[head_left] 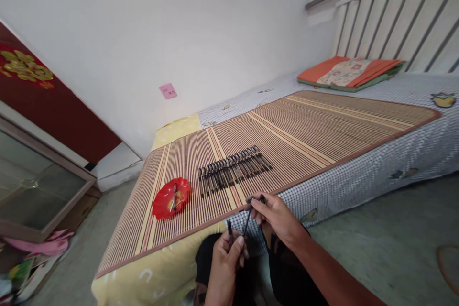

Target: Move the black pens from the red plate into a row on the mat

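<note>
My left hand [226, 254] is closed around a short dark pen cap [229, 227] near the bed's front edge. My right hand [274, 215] pinches a thin dark pen [247, 220], its lower end pointing toward the left hand. Both hands hover just in front of the striped bamboo mat [304, 129]. A row of several dark pens [233, 169] lies side by side on the mat beyond my hands. To the left, a red scalloped plate [168, 199] holds one pen [174, 196].
The mat covers a bed with a checked sheet [394, 158] and a yellow end [158, 277]. A folded orange cloth [349, 72] lies by the slatted headboard [394, 19]. A glass-fronted cabinet [39, 186] stands left, with clutter on the floor. My dark-clad knees are below.
</note>
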{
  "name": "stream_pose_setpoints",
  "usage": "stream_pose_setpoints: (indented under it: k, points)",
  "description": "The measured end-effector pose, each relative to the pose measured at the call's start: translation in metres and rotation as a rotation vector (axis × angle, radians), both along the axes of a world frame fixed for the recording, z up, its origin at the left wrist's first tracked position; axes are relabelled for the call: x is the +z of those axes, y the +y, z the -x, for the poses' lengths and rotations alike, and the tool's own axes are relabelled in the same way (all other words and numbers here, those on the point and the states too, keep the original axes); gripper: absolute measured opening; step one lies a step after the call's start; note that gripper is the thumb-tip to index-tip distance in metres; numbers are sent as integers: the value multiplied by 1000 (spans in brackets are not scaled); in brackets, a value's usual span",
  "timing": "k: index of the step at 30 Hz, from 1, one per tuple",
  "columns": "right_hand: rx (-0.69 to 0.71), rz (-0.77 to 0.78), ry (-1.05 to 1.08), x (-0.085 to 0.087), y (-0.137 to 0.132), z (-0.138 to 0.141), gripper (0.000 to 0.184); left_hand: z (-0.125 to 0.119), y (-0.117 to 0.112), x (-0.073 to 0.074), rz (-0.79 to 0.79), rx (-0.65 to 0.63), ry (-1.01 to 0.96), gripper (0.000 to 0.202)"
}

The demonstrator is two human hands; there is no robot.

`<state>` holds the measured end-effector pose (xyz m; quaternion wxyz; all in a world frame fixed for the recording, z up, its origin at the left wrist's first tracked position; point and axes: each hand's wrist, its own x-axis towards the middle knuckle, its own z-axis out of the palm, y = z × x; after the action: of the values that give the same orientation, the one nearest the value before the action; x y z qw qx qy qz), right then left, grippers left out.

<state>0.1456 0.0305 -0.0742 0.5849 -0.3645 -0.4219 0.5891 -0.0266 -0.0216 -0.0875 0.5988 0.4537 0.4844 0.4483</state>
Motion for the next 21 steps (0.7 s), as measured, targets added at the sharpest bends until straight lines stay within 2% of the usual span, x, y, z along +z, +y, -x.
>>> stream_pose_setpoints:
  k: [3, 6, 8, 11, 13, 17, 21]
  points:
    - [-45, 3, -4, 3, -3, 0, 33, -4, -2, 5, 19, -8, -31, 34]
    - [-95, 8, -84, 2, -5, 3, 27, -6, -1, 8, 60, 128, -1, 49]
    - [-51, 22, -165, 0, -7, 8, 24, -5, 0, 6, 72, 189, 88, 56]
    - [29, 15, -288, -5, -9, 16, 17, 0, 1, -4, 42, 183, 268, 55]
    - [26, -29, -365, -7, -9, 21, 13, 3, 2, -14, 27, 193, 350, 55]
    - [-20, -106, -460, -9, -10, 25, 9, 5, 6, -32, -19, 123, 370, 54]
    - [8, -115, -507, -6, -2, 12, 12, -3, 10, -32, -67, 168, 396, 48]
